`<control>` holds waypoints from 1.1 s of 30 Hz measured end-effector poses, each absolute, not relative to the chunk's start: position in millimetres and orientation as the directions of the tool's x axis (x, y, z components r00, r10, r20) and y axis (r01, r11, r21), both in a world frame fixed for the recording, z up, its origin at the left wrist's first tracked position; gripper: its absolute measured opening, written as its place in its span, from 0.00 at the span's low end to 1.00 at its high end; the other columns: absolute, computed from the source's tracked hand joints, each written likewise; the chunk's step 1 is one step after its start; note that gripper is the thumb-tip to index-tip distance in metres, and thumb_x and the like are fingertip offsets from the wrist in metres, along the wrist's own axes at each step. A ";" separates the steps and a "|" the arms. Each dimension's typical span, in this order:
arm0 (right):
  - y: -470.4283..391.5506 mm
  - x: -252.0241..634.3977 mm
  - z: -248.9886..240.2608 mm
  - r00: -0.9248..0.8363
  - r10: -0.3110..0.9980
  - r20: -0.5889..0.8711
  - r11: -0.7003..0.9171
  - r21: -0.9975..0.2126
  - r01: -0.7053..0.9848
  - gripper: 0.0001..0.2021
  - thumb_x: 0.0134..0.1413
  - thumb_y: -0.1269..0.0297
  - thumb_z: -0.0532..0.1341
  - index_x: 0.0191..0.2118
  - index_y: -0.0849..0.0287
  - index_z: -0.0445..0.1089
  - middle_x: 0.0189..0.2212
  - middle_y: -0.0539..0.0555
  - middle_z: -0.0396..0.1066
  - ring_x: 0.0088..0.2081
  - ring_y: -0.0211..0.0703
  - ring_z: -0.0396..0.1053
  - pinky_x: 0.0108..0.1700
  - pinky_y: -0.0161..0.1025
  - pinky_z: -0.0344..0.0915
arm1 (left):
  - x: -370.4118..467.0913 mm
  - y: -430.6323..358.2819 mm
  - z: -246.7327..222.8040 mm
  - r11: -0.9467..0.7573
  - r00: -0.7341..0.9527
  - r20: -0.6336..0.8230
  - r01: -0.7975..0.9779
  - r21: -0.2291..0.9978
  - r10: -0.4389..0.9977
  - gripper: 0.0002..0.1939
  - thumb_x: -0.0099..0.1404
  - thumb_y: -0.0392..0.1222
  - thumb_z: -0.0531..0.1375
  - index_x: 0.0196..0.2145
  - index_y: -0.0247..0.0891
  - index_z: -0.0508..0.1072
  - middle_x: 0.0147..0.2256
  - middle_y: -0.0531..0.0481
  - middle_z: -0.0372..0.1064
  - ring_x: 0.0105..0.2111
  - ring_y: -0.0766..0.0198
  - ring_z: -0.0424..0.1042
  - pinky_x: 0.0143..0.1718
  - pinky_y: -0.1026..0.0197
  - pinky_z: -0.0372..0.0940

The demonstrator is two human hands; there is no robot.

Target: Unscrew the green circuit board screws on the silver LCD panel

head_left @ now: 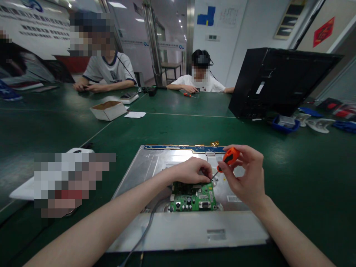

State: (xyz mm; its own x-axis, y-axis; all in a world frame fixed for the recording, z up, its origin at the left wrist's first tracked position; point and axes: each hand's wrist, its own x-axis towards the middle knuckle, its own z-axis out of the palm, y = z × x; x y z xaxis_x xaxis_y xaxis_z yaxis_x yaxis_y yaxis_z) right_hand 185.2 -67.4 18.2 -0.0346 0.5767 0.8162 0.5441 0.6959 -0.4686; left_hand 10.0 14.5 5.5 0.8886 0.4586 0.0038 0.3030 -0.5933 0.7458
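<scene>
My right hand (246, 174) grips the orange and black handle of a screwdriver (231, 155), tilted with its thin shaft pointing down and left. The tip meets the upper right corner of a green circuit board (191, 202). At that same corner my left hand (191, 170) has its thumb and fingers pinched together, and whatever is between them is too small to make out. Its palm covers the board's back edge. The board lies on a silvery metal display panel (239, 228), with a blue circuit strip (178, 148) along the far edge.
A grey cable (150, 222) runs off the board's left side. A black monitor housing (280, 81) stands at the right, beside a blue tray (285, 124). Further back are an open cardboard box (108, 110), white paper (135, 115) and two seated people. Blurred-out items lie at the left.
</scene>
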 end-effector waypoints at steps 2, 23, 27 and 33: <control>-67.8 185.9 20.2 -0.063 0.570 0.819 0.698 -0.442 0.563 0.26 0.55 0.73 0.61 0.57 0.49 0.55 0.44 0.54 0.66 0.33 0.38 0.70 0.24 0.34 0.71 | 9.8 14.6 6.7 -0.624 0.896 0.017 0.294 0.724 0.443 0.03 0.59 0.31 0.63 0.33 0.35 0.74 0.31 0.52 0.72 0.33 0.64 0.70 0.36 0.64 0.62; -65.6 186.1 17.5 -0.079 0.555 0.828 0.680 -0.397 0.617 0.27 0.57 0.71 0.60 0.60 0.48 0.54 0.41 0.53 0.68 0.30 0.37 0.70 0.22 0.32 0.69 | 10.6 12.2 8.8 -0.660 0.913 0.046 0.257 0.706 0.405 0.06 0.61 0.30 0.62 0.37 0.35 0.75 0.32 0.51 0.72 0.31 0.64 0.69 0.33 0.64 0.61; -65.7 186.1 17.5 -0.090 0.544 0.834 0.694 -0.387 0.607 0.28 0.57 0.72 0.61 0.61 0.48 0.54 0.41 0.53 0.68 0.32 0.38 0.70 0.23 0.31 0.69 | 10.6 11.7 10.4 -0.657 0.915 0.042 0.255 0.709 0.401 0.09 0.61 0.29 0.62 0.39 0.36 0.75 0.32 0.51 0.71 0.32 0.64 0.69 0.34 0.63 0.61; -67.8 185.9 21.7 -0.098 0.565 0.819 0.679 -0.394 0.619 0.28 0.58 0.73 0.59 0.61 0.49 0.54 0.41 0.53 0.67 0.30 0.37 0.69 0.23 0.32 0.69 | 11.5 11.6 9.1 -0.668 0.910 0.056 0.259 0.697 0.412 0.04 0.60 0.29 0.63 0.33 0.35 0.73 0.29 0.53 0.69 0.30 0.65 0.67 0.33 0.64 0.60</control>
